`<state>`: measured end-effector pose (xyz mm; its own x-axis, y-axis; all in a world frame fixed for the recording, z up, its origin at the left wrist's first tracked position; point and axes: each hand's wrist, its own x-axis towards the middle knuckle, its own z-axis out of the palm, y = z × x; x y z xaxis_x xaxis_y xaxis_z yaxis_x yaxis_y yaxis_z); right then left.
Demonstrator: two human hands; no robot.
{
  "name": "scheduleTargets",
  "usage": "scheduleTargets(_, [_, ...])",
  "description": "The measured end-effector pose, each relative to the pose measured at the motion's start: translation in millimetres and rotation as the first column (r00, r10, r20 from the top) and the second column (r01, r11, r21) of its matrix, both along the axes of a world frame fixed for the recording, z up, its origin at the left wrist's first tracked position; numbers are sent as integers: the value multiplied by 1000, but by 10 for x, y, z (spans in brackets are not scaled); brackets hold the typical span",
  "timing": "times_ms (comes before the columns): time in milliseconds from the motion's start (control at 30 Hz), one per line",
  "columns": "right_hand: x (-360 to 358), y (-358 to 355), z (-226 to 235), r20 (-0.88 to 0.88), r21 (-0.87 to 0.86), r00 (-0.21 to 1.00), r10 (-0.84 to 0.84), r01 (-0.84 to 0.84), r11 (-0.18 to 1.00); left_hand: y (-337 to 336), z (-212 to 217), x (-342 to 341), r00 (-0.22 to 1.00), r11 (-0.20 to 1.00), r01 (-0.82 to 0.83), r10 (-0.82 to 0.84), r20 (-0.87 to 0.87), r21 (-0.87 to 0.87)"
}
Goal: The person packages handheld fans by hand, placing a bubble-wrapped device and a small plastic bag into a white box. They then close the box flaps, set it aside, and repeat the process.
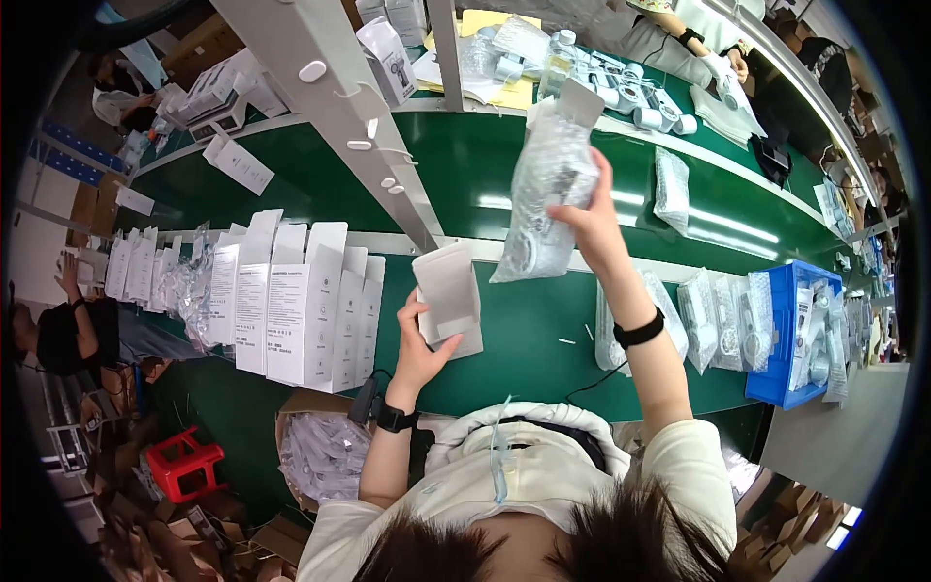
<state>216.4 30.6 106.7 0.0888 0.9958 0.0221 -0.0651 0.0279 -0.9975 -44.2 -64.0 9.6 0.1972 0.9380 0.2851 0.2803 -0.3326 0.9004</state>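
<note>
My left hand [423,353] is closed round a small white carton [450,291], its top open toward me, above the green table [504,359]. My right hand [588,219] grips a bubble-wrapped package [545,184], raised to the right of the carton and apart from it. Something pale shows through the wrap, but I cannot make out what. A white cardboard flap [581,103] sticks out at the package's top; whether it belongs to it, I cannot tell. Several tall white boxes [296,320] with raised lids stand left of my left hand.
At the right, bubble-wrapped packages [727,320] stand beside a blue crate [787,335]. Another wrapped package [671,191] lies on the green belt [465,165]. A grey metal post [339,107] rises ahead. Across the belt, a gloved co-worker [718,73] handles something near white devices [640,97].
</note>
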Motion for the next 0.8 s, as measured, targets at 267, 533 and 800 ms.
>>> scheduleTargets(267, [-440, -700, 18, -766, 46, 563, -310, 529, 847, 79, 120, 571, 996, 992, 58, -66, -68, -114])
scheduleTargets(533, [-345, -681, -501, 137, 535, 990, 20, -91, 840, 48, -130, 563, 997, 1000, -10, 7, 78, 29])
scheduleTargets(800, [262, -1025, -128, 692, 482, 704, -158, -287, 828, 226, -91, 580, 996, 998, 57, -59, 73, 37])
